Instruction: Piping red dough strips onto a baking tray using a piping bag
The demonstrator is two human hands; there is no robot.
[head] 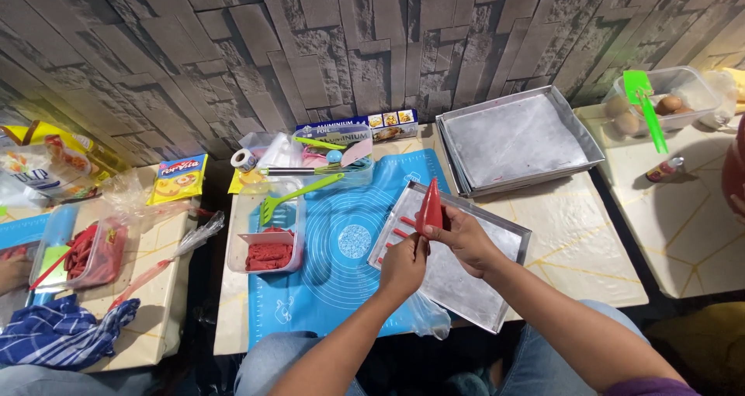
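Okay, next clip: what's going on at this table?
A person holds a red piping bag in both hands, the left hand at its lower end and the right hand gripping its side, above a metal baking tray. A few short red strips already lie on the tray. A tub of red dough sits to the left.

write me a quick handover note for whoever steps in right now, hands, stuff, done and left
Right hand: gripping the red piping bag, tip pointing up, above the metal tray.
Left hand: pinching the lower end of the same bag.
Tray: sits partly on the blue silicone mat, lined with grey paper; a few short red strips lie at its left end.
Clear container, left on the mat: red dough, a green spatula resting on it.
Stacked spare trays: by the wall.
Done: a few strips piped.
Left: most of the tray is bare.
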